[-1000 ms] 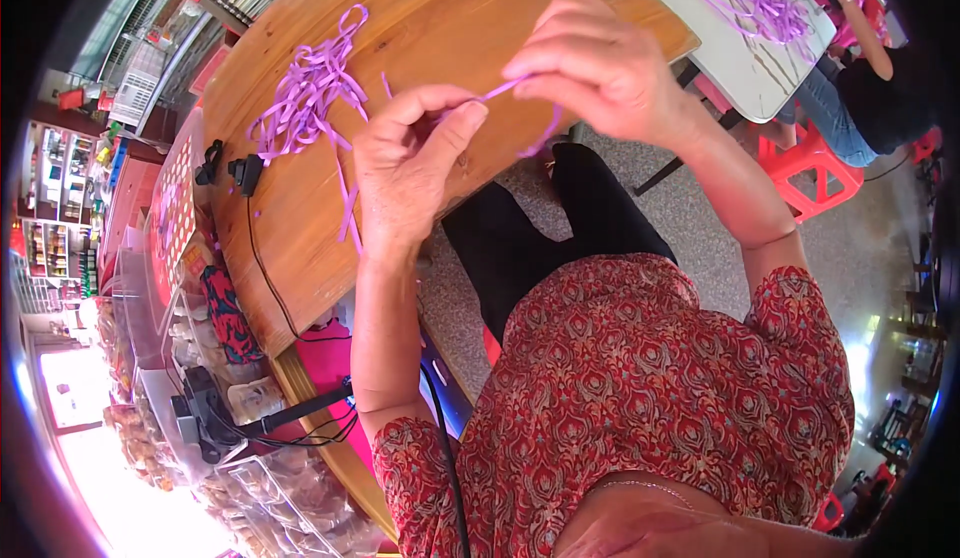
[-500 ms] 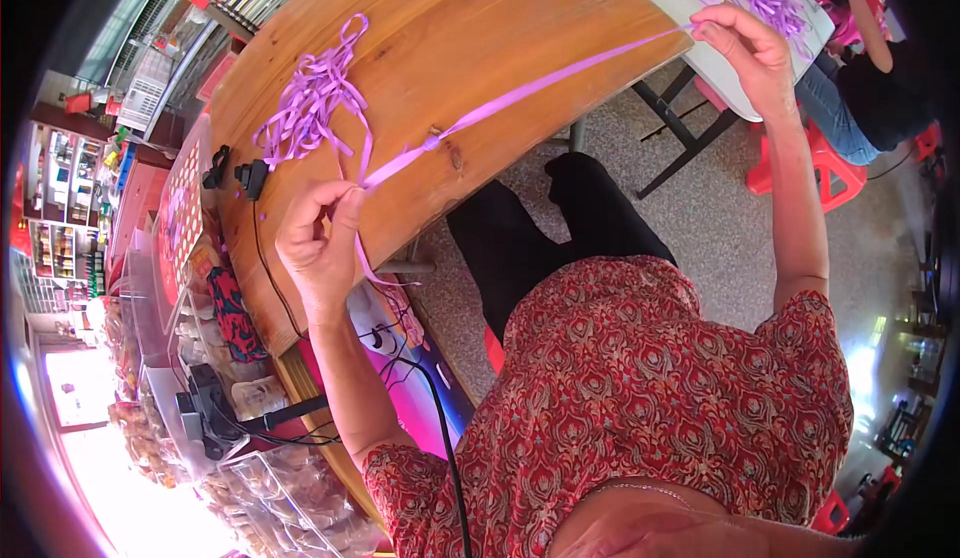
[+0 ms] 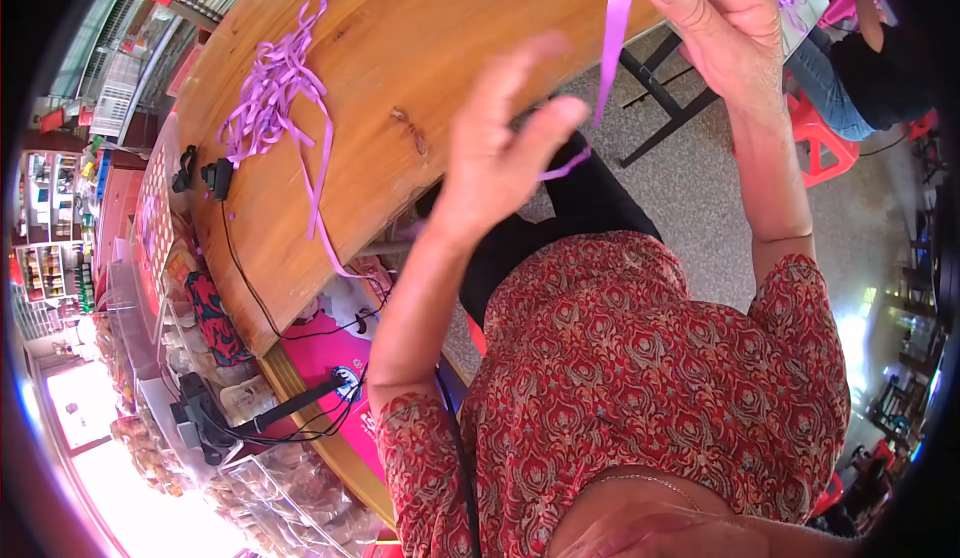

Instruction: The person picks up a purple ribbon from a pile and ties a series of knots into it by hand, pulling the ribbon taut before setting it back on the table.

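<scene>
Raised at the upper right, my right hand pinches a purple ribbon between thumb and fingers. The ribbon hangs down from the fingertips toward my lap, and part of it passes behind my left hand. Smeared a little by motion, my left hand is held up in front of the table's edge. Its thumb and fingers are apart, and I see nothing between them. On the left of the wooden table lies a loose heap of purple ribbon. One strand trails from it over the near edge.
A black cable runs past a small black clip-like device on the table's left. Clear plastic bins stand beside the table. At the far right, a person sits by a red stool, near a white table with more purple ribbon.
My left hand has let go of the ribbon and moved right, toward my right hand. The ribbon, stretched between both hands before, now hangs from the right. The view has shifted slightly.
</scene>
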